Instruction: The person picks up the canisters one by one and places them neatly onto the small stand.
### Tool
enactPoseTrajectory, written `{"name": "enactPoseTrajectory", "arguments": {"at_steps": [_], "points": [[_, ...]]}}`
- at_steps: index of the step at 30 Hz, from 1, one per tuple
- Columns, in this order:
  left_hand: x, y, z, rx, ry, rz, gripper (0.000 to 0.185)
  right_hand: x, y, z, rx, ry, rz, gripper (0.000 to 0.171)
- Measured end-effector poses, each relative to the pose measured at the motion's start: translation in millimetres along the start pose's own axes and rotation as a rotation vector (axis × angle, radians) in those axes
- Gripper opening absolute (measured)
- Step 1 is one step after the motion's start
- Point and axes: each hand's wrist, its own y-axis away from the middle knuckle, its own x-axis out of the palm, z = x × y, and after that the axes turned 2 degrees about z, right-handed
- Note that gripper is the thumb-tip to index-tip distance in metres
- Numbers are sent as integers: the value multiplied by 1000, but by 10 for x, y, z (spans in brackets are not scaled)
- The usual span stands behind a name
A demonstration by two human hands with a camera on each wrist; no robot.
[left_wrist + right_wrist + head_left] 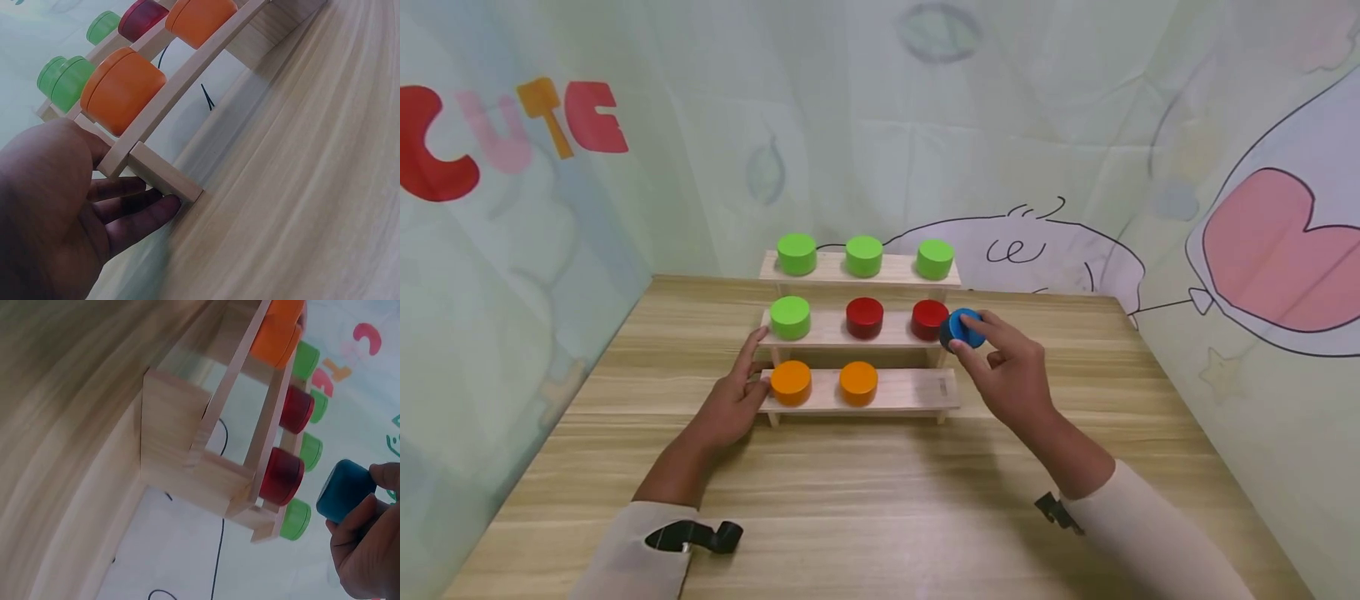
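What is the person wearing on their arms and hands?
Both arms wear long, cream-coloured sleeves: the left sleeve and the right sleeve. Each has a small black clip-like piece near the cuff, the left one and the right one. The left hand and right hand are bare, with no gloves; no rings show.

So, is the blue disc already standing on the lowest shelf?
No, the right hand holds the blue disc in the air beside the middle shelf.

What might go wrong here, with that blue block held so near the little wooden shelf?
The blue block is only pinched by the right hand, so it might slip. It sits close to a red block and may knock it off. The left hand only touches the wooden rack, which might shift.
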Motion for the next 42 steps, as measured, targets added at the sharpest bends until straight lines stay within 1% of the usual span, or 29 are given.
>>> {"name": "enactPoseTrajectory", "arguments": {"at_steps": [3,11,15,19,23,34,42], "points": [[1,-2,7,6,-2,-4,79,32,51,32,-5,-33,37,45],[5,1,5,12,8,2,79,118,143,58,73,-40,139,42],[7,3,3,12,11,4,78,168,165,51,127,-9,199,43],[14,0,9,17,11,5,79,220,183,35,200,22,258,45],[18,-3,15,19,7,6,79,267,193,5,250,31,309,45],[14,15,0,13,14,4,78,346,182,-65,321,77,376,44],[9,9,11,27,10,-4,79,367,151,-48,336,97,409,46]]}}
